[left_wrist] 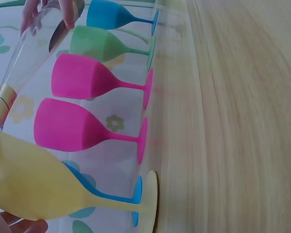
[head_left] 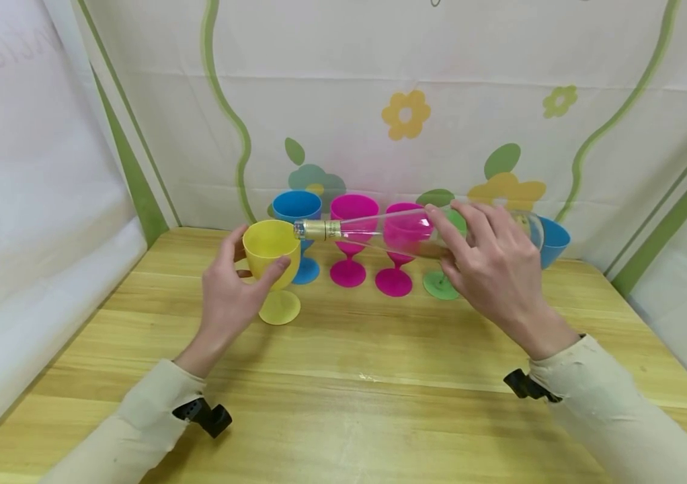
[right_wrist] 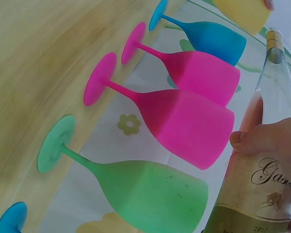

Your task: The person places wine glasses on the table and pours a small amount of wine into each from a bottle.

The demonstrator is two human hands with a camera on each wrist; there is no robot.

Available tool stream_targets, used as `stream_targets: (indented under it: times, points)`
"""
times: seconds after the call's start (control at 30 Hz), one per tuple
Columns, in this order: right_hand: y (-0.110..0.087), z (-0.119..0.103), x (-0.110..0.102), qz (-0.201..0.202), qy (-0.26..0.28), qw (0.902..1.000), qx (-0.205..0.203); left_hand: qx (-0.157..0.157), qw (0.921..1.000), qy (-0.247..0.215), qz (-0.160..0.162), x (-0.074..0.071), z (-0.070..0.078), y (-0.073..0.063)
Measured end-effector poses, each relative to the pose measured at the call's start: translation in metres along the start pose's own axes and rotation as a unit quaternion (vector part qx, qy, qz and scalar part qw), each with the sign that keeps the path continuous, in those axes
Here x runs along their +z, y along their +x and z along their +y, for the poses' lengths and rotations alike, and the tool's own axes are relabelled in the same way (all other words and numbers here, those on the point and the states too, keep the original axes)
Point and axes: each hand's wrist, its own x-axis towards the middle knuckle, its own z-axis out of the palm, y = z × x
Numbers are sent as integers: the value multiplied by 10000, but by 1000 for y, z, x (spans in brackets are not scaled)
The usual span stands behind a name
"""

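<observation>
My left hand (head_left: 230,290) grips the bowl of a yellow goblet (head_left: 271,252), thumb on the near side and fingers around the far side. In my right hand (head_left: 497,265) is a clear glass wine bottle (head_left: 388,230), lying almost level. Its gold-collared neck (head_left: 322,230) points left, and the mouth is at the goblet's right rim. The right wrist view shows a thumb on the bottle beside its printed label (right_wrist: 262,184). I cannot tell whether liquid is leaving the mouth. The yellow foot (left_wrist: 150,208) is at or just above the tabletop.
Behind the bottle stand a blue goblet (head_left: 297,205), two magenta goblets (head_left: 353,205) (head_left: 394,282), a green goblet (head_left: 440,286) and another blue goblet (head_left: 554,242), in a row along the wooden table's (head_left: 349,403) back edge. White flowered cloth (head_left: 331,114) hangs behind and at both sides.
</observation>
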Motion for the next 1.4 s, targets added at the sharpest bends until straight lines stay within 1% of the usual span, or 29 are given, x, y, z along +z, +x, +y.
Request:
stream_targets:
  times: [0.2, 0.53, 0.77, 0.93, 1.17, 1.4]
  points:
    - [5, 0, 0, -7, 22, 10000, -87, 46, 10000, -33, -62, 4, 3, -2]
    - [10, -2, 0, -115, -100, 9995, -274, 10, 9998, -76, -166, 9, 1, -5]
    - [12, -1, 0, 19, -125, 9994, -337, 128, 9996, -76, -221, 12, -2, -6]
    - [15, 0, -1, -64, -127, 9990, -429, 259, 9995, -51, -177, 12, -5, -6]
    - [18, -1, -3, -181, -226, 9984, -477, 353, 9993, -18, -106, 14, -9, -6]
    - [20, 0, -2, -87, -269, 9981, -548, 528, 9986, -16, 46, 18, -12, -6]
